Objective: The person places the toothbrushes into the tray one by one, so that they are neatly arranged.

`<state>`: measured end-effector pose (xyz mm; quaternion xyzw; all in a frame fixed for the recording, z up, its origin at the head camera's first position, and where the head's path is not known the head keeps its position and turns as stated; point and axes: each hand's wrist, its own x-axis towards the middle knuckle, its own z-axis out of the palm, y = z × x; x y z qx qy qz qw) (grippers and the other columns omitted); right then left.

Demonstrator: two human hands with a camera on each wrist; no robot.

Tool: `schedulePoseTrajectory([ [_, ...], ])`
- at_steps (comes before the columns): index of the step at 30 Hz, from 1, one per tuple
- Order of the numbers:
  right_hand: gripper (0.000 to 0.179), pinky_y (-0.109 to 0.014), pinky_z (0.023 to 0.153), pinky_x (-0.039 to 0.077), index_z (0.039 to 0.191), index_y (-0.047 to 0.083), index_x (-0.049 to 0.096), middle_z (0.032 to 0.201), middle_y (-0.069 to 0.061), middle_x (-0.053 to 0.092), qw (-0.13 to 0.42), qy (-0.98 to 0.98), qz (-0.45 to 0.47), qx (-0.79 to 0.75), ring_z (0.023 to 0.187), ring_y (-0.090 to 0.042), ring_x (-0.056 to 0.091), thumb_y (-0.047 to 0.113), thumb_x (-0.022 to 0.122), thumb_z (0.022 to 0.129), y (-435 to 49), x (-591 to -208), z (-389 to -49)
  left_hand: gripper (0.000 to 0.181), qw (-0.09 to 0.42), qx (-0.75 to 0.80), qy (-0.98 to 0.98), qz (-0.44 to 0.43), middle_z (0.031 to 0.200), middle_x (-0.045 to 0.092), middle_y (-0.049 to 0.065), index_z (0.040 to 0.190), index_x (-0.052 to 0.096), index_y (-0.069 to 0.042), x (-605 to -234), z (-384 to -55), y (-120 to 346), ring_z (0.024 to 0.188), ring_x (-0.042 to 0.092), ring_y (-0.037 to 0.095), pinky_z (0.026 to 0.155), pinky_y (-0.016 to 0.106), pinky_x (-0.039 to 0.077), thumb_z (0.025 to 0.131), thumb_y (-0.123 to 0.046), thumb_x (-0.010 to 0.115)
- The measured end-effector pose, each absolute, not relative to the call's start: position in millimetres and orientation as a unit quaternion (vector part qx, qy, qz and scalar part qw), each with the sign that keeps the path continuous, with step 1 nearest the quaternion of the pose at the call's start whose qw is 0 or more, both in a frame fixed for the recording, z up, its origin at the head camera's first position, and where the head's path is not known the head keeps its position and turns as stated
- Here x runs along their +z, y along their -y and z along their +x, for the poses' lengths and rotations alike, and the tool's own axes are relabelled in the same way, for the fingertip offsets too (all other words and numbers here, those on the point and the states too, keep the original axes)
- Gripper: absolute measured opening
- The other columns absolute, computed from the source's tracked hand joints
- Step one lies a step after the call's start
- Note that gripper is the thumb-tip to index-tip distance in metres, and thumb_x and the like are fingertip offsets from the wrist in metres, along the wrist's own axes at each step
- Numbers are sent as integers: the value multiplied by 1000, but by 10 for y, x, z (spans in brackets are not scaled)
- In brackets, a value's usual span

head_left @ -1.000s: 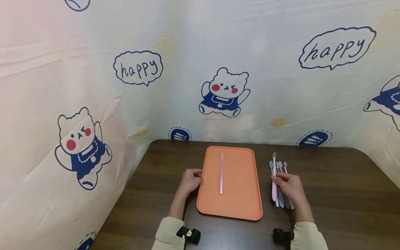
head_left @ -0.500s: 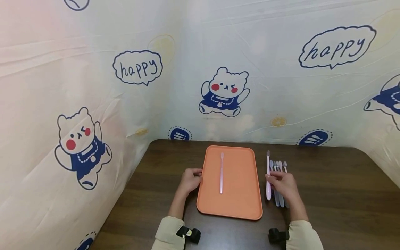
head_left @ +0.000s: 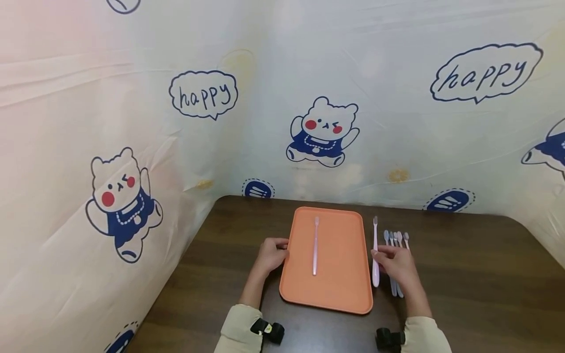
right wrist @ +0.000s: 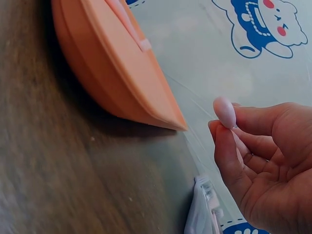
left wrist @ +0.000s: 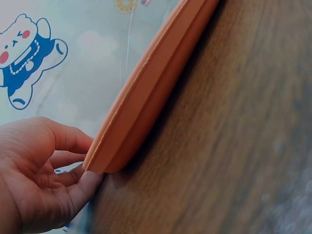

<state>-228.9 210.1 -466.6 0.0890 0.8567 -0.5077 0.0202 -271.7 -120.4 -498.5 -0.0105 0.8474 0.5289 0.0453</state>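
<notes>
My right hand (head_left: 396, 264) pinches a pink toothbrush (head_left: 375, 274) between thumb and fingers, head pointing away, just outside the tray's right edge. In the right wrist view the rounded end of the toothbrush (right wrist: 224, 112) pokes out of the grip. My left hand (head_left: 270, 255) holds the left rim of an orange tray (head_left: 340, 260); in the left wrist view its thumb and fingers pinch the tray's edge (left wrist: 131, 112). Another pink toothbrush (head_left: 315, 252) lies lengthwise on the tray, left of its middle.
Several toothbrushes (head_left: 393, 284) lie side by side right of the tray, partly hidden under my right hand. The brown wooden table (head_left: 476, 274) reaches back to a pale curtain (head_left: 265, 137) printed with bears.
My right hand has carried the pink toothbrush left, from over the row of toothbrushes to beside the tray. The left hand stays on the rim. The head view has shifted slightly.
</notes>
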Motion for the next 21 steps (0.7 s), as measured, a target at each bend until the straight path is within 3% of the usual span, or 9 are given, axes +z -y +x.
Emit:
schedulePoseTrajectory([
  [9,41,-27,68,61,126,-15,63,110,-29,72,8,-856,81,-510,76,-9,68,13,66,96,-2037,-4717,-2314,40,43,529,-848,-12,104,71,17,123,70,5,-5010,-2714,1214,85,65,17,68,26,54,84,2,62],
  [21,40,-32,71,62,126,-15,63,109,-30,71,17,-854,70,-516,78,-13,69,11,64,97,-1885,-4699,-2358,40,40,530,-847,-12,102,70,17,122,70,6,-4984,-2697,1194,84,64,17,66,25,53,83,4,62],
])
